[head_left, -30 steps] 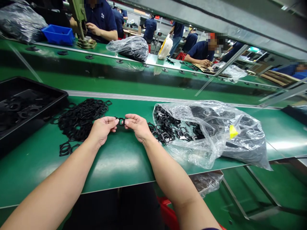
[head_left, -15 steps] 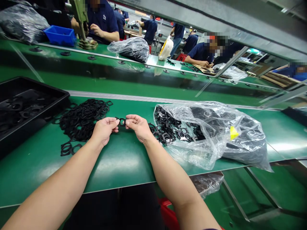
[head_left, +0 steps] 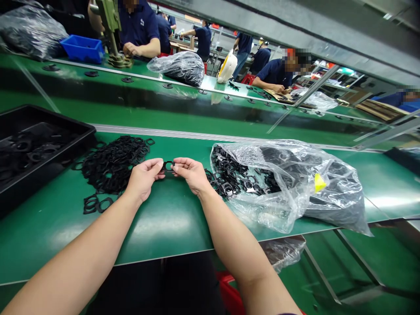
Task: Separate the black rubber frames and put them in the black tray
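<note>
Between my two hands is a small black plastic ring part (head_left: 169, 166) with a round hole, held above the green tabletop (head_left: 164, 223). My left hand (head_left: 146, 175) pinches one edge of it between thumb and fingers. Its opposite edge is pinched in my right hand (head_left: 190, 173). To the left lies a heap of similar black parts (head_left: 111, 162), with a couple lying apart in front of it. On the right, a clear plastic bag (head_left: 295, 183) lies on its side, and black parts (head_left: 232, 175) spill from its mouth near my right hand.
A black tray (head_left: 78, 140) with more parts stands at far left. Behind runs a green conveyor (head_left: 183, 111) with black pieces spaced along its edge. Across it are a press (head_left: 113, 35), a blue bin (head_left: 83, 49), another filled bag (head_left: 183, 68) and several people working.
The black ring part has turned in my fingers and now shows a wider face. Both hands stay almost in place. Across the conveyor, a person's hand has lowered beside the press.
</note>
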A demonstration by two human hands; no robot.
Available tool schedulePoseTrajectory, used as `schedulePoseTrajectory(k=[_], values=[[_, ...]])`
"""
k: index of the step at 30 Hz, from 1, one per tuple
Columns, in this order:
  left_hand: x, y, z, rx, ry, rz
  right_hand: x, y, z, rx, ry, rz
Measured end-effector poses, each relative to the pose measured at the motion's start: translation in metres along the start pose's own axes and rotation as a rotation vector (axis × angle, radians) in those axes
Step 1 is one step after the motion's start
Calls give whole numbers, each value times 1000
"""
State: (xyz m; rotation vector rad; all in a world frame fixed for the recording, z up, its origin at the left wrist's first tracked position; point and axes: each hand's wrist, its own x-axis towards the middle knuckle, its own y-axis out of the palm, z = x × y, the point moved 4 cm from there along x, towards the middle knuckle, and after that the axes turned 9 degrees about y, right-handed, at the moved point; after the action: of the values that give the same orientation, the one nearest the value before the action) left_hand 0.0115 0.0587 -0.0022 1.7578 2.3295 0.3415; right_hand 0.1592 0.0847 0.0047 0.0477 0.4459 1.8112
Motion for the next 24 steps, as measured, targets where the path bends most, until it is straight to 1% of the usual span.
schedulePoseTrajectory(k=[5,18,24], values=[[0,-1,0,-63,-71,53,0,-1,0,-26,-7,-5],[1,-3,0,-29,-133,96,0,-1,0,-96,-16,-4],[0,-2,-1,-29,-149,118,0,1,-2,-88,-6,9]])
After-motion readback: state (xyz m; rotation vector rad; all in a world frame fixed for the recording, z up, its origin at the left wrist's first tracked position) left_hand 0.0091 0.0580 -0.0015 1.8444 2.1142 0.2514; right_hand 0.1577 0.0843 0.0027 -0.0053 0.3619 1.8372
